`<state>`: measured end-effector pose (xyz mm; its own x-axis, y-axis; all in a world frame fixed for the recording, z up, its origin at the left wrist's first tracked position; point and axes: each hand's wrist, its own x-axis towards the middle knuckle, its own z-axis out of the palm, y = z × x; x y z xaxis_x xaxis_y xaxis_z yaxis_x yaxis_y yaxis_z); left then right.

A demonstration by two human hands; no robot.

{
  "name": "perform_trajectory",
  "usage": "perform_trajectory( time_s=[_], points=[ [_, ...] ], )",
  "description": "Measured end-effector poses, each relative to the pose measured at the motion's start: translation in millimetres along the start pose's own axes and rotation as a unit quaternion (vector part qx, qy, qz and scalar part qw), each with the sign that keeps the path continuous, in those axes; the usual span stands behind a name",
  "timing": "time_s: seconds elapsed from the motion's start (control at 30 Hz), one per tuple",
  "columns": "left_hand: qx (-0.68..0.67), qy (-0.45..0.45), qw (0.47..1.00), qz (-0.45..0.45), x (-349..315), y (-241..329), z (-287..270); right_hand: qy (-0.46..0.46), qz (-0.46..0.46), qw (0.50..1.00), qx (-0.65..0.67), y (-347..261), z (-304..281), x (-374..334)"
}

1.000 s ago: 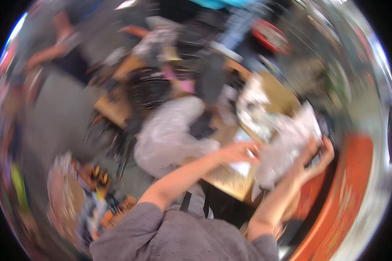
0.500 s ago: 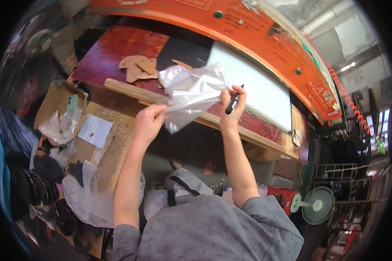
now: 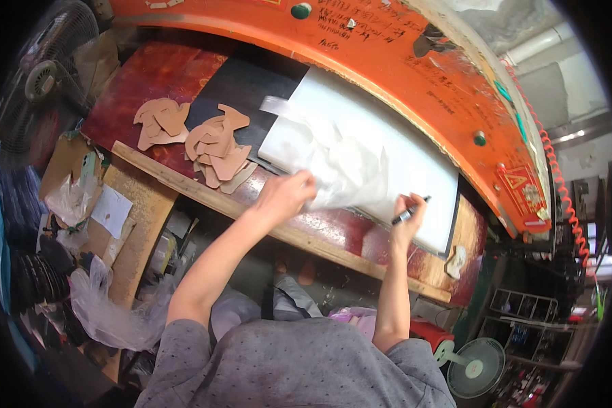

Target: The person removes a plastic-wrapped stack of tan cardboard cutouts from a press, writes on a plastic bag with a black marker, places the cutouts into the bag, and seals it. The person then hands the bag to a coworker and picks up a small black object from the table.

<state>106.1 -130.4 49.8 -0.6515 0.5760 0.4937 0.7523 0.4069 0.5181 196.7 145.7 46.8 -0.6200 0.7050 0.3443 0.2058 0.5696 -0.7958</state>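
A clear plastic bag, smeared by motion, is stretched between my two hands above the white cutting board. My left hand pinches the bag's near left side. In my right hand is a black marker pen, held slantwise, while the fingers also grip the bag's right edge. Left of the bag, a pile of tan cut pieces lies loosely heaped on the bench. Farther left is a second, smaller heap of tan pieces. Neither hand touches the heaps.
An orange machine beam spans the back of the red-brown bench. A wooden strip edges its front. At lower left are a cardboard box, paper and plastic bags. A fan stands at lower right.
Both hands have carried the plastic bag rightward over the white board, and they are spread wider. The tan heaps show more fully. My head view has shifted as well.
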Motion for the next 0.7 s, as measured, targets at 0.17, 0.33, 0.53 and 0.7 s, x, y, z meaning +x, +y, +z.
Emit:
perform_trajectory(
  time_s=[0.17, 0.33, 0.53, 0.7],
  points=[
    [0.032, -0.04, 0.988, -0.149, -42, -22, 26, -0.083, -0.412, 0.907, -0.002, -26, 2, 58],
    [0.191, 0.065, 0.962, -0.186, -21, -62, -25, -0.482, -0.5, 0.712, -0.101, -49, 84, 78],
    [0.224, 0.285, 0.886, -0.29, 26, -49, -82, -0.381, -0.399, 0.833, -0.026, -11, 79, 51],
    [0.025, -0.101, 0.976, -0.193, 66, 25, 27, -0.368, -0.37, 0.848, -0.093, 3, 66, 39]
  ],
)
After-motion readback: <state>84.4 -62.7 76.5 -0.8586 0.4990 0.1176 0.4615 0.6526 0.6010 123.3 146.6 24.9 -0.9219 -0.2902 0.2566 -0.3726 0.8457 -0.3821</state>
